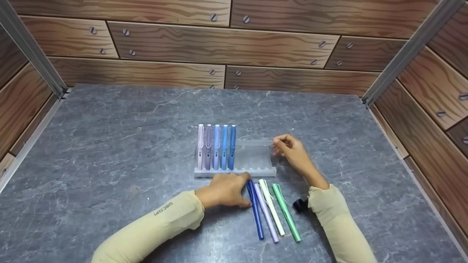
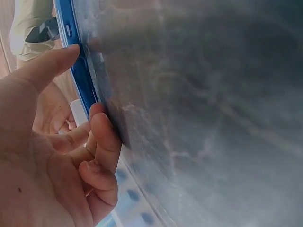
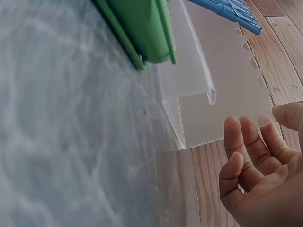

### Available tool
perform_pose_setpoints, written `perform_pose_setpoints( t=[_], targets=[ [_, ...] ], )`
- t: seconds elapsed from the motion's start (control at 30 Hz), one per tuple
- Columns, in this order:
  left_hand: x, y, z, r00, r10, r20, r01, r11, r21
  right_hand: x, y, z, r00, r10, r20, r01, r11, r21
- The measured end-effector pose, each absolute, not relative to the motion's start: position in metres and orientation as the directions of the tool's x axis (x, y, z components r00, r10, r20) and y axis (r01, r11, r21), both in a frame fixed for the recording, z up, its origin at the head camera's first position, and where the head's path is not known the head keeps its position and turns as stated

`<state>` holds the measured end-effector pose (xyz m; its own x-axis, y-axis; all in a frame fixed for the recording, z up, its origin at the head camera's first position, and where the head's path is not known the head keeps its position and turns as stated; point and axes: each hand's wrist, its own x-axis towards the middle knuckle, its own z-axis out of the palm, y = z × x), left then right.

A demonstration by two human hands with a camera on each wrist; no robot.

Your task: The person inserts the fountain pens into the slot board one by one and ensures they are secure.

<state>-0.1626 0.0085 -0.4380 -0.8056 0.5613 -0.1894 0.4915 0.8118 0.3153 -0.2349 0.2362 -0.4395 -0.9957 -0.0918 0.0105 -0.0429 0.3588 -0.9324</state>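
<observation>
My left hand (image 1: 228, 190) pinches the upper end of a dark blue pen (image 1: 257, 217) lying on the table, thumb and fingertips against its barrel in the left wrist view. Just behind it stands a clear pen stand (image 1: 254, 157) with a notched front ledge. Its left side holds several upright pens, pale lilac and purple through to the blue pen (image 1: 232, 148). My right hand (image 1: 294, 153) holds the stand's upper right edge between thumb and fingers. Beside the dark blue pen lie a lavender pen (image 1: 267, 215), a white pen (image 1: 271, 207) and a green pen (image 1: 286, 213).
A small black object (image 1: 299, 205) shows by the right sleeve. The grey marbled table (image 1: 109, 146) is bounded by wood-patterned panels (image 1: 219, 44) at the back and sides, with metal posts (image 1: 409, 54) at the rear corners.
</observation>
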Motion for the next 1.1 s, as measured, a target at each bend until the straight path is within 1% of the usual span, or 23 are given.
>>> perform_pose_setpoints(
  t=[0.27,0.47,0.63,0.8,0.97,1.1],
  targets=[
    [-0.1623,0.0082,-0.4389,-0.802,0.574,-0.167,0.505,0.800,0.325,-0.2360,0.2364,-0.4410,-0.995,-0.095,0.018,-0.052,0.365,-0.930],
    [-0.1610,0.0062,-0.4385,-0.790,0.593,-0.158,0.505,0.774,0.382,-0.2363,0.2353,-0.4426,-0.995,-0.097,0.025,-0.056,0.333,-0.941],
    [-0.1616,0.0047,-0.4369,-0.799,0.581,-0.155,0.464,0.761,0.454,-0.2359,0.2357,-0.4424,-0.994,-0.105,0.022,-0.058,0.347,-0.936],
    [-0.1636,0.0030,-0.4346,-0.814,0.561,-0.149,0.400,0.728,0.557,-0.2371,0.2375,-0.4422,-0.994,-0.103,0.030,-0.065,0.356,-0.932],
    [-0.1650,0.0010,-0.4332,-0.813,0.562,-0.152,0.337,0.666,0.665,-0.2370,0.2379,-0.4430,-0.994,-0.109,0.027,-0.065,0.361,-0.930],
    [-0.1654,-0.0007,-0.4322,-0.815,0.568,-0.112,0.323,0.606,0.726,-0.2364,0.2375,-0.4429,-0.994,-0.106,0.024,-0.061,0.358,-0.932]
  ],
)
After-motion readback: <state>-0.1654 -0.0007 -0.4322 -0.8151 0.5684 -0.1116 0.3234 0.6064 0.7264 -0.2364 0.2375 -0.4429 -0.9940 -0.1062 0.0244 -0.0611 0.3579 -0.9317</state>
